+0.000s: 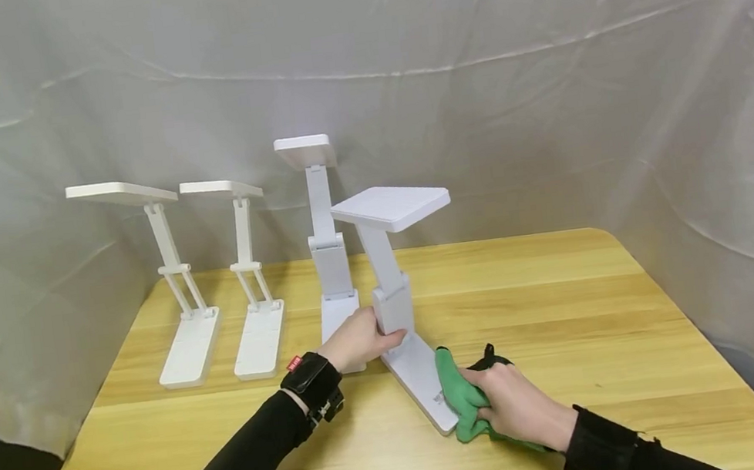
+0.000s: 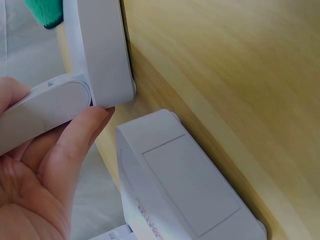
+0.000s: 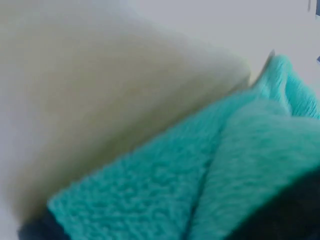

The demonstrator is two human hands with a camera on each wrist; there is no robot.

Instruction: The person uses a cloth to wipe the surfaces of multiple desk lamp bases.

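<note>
A white folding desk lamp (image 1: 391,206) stands at the middle of the table, its base (image 1: 421,377) slanting toward the front right. My left hand (image 1: 359,339) grips its lower arm just above the base; the left wrist view shows thumb and fingers (image 2: 75,145) on either side of that arm. My right hand (image 1: 518,405) holds a bunched green cloth (image 1: 461,396) with dark edging against the front right end of the base. In the right wrist view the cloth (image 3: 200,175) fills the lower part and hides the fingers.
Another white lamp (image 1: 333,267) stands upright right behind my left hand. Two more white lamps, a left one (image 1: 189,349) and a middle one (image 1: 259,341), stand further left. The wooden table (image 1: 567,306) runs back to grey sheeting (image 1: 508,96).
</note>
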